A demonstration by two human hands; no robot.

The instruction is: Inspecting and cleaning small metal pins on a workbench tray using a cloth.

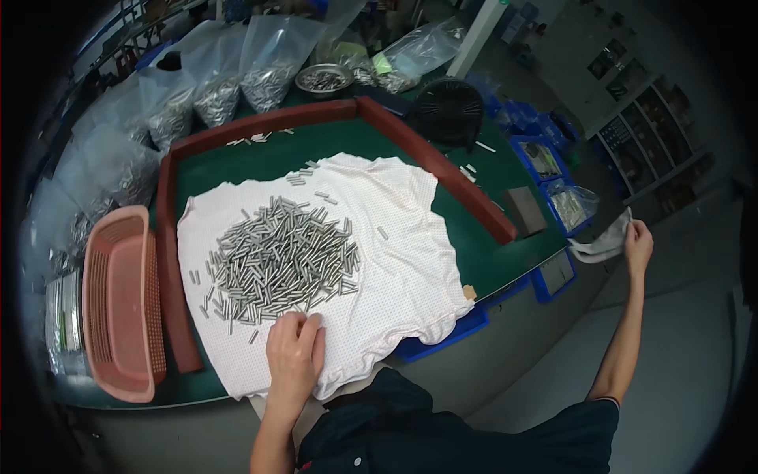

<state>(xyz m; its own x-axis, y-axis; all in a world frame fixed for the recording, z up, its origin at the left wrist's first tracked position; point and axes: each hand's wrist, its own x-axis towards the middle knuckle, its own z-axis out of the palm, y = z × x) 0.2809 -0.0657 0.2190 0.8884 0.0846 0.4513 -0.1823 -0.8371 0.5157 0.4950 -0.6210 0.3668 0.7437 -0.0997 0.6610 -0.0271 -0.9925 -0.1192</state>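
Observation:
A white cloth [395, 261] lies spread over the green table. On it sits a heap of several short grey metal pins [276, 257]. My left hand [294, 351] rests flat on the cloth's near edge, fingers apart, just below the heap. My right hand [638, 243] is stretched far out to the right, off the table, and grips a pale rag [602, 246] that hangs from it.
A dark red raised rim [442, 162] frames the green table [482, 253]. A pink plastic basket [118, 300] stands at the left edge. Clear bags of metal parts [217, 91] and a metal bowl [324, 77] line the back. A black fan [448, 110] and blue bins [545, 162] are right.

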